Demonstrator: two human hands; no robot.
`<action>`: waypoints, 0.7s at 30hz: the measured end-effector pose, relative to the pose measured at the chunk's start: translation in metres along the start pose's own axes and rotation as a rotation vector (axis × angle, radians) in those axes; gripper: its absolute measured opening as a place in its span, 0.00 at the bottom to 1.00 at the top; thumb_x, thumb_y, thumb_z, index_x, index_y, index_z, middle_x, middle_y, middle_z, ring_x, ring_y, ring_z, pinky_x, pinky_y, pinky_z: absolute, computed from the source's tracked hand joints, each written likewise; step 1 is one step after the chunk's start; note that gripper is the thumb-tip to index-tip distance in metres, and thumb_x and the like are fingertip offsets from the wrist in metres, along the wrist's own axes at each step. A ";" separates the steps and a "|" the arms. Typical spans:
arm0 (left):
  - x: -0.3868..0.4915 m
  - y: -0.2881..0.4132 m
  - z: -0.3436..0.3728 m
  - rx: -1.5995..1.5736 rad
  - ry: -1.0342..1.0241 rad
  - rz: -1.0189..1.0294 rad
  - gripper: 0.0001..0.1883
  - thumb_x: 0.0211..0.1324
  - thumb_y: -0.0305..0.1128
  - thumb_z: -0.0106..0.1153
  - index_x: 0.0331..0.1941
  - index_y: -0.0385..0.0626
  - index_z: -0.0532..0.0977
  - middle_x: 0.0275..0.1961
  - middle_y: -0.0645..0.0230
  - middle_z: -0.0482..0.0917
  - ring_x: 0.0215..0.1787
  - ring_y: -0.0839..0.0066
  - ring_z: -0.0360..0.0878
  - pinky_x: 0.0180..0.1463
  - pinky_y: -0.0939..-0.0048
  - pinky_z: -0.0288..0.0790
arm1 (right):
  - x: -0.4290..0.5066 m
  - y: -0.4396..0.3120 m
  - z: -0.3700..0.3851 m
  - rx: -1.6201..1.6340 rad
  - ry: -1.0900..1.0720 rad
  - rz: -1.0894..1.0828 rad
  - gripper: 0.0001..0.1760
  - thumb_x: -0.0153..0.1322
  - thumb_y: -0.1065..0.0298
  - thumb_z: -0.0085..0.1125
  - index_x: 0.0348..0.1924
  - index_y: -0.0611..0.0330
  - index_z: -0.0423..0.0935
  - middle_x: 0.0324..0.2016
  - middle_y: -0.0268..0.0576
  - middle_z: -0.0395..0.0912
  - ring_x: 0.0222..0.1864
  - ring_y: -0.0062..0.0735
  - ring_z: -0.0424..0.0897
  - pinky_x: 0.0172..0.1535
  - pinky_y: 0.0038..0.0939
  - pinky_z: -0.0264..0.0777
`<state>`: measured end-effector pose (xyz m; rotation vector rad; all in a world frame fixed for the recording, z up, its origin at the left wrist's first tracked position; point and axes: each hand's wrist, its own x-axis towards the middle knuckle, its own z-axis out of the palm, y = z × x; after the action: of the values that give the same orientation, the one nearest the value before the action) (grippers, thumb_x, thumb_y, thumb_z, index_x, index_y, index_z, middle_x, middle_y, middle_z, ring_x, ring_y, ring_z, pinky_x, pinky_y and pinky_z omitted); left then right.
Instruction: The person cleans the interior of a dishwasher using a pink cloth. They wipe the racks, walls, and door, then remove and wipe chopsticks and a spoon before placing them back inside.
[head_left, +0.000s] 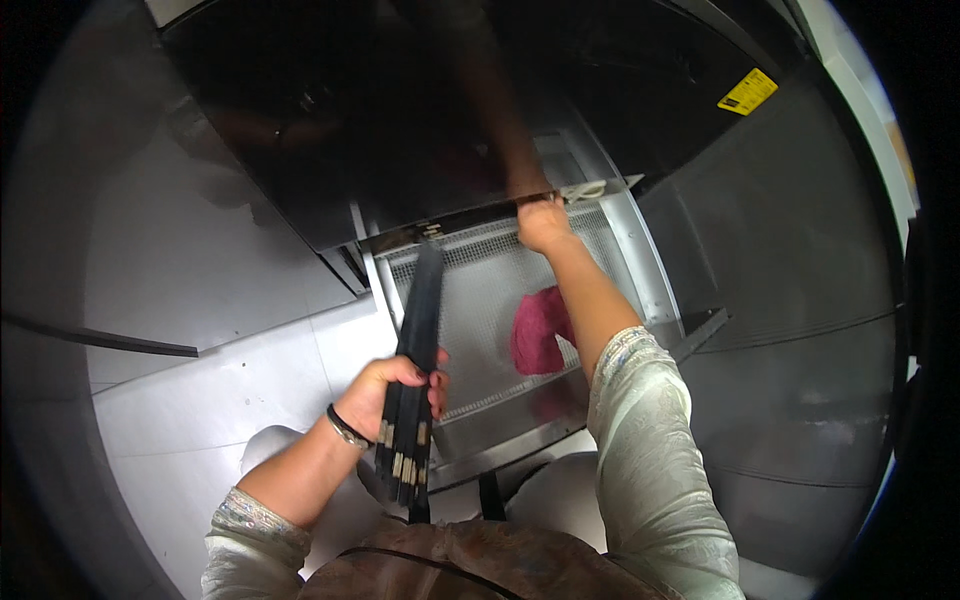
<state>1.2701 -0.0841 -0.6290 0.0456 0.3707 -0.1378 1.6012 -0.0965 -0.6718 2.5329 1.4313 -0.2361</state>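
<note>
A bundle of black chopsticks (420, 322) with light metallic-looking bands is gripped in my left hand (401, 386), its upper end leaning towards the back of an open metal drawer (510, 442). My right hand (544, 223) reaches over the drawer's back part, beside a pale looped cord or handle (585, 191); its fingertips are hidden, so I cannot tell what they hold. A crumpled magenta cloth (536, 337) lies on the drawer's mesh-patterned bottom, partly behind my right forearm.
Glossy black cabinet fronts (337, 112) stand above and around the drawer, one bearing a yellow label (748, 91). A drawer rail (645, 255) runs along the right. Pale floor tiles (217, 405) lie at the left. An angled metal bracket (705, 330) juts out at the right.
</note>
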 end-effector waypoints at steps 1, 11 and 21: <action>-0.001 -0.003 -0.003 -0.042 -0.034 -0.050 0.22 0.42 0.25 0.50 0.47 0.42 0.66 0.33 0.64 0.70 0.31 0.69 0.72 0.39 0.64 0.68 | 0.006 0.003 0.001 -0.090 -0.117 0.013 0.19 0.61 0.69 0.51 0.46 0.61 0.76 0.45 0.53 0.76 0.53 0.44 0.72 0.61 0.47 0.54; -0.004 0.004 -0.017 0.014 0.087 -0.150 0.21 0.45 0.24 0.50 0.47 0.42 0.63 0.33 0.62 0.70 0.31 0.68 0.74 0.39 0.62 0.71 | 0.026 0.031 0.006 0.003 0.041 0.099 0.23 0.62 0.69 0.53 0.51 0.64 0.69 0.49 0.55 0.71 0.53 0.47 0.71 0.55 0.41 0.65; 0.000 0.009 -0.015 0.107 0.263 -0.102 0.22 0.42 0.24 0.50 0.47 0.41 0.64 0.34 0.61 0.70 0.31 0.68 0.73 0.39 0.64 0.69 | -0.010 0.048 0.013 -0.150 0.268 -0.312 0.10 0.61 0.70 0.51 0.33 0.64 0.73 0.35 0.56 0.75 0.44 0.48 0.74 0.47 0.42 0.67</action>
<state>1.2659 -0.0744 -0.6424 0.1516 0.6284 -0.2534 1.6367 -0.1320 -0.6761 2.2789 1.8667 0.1643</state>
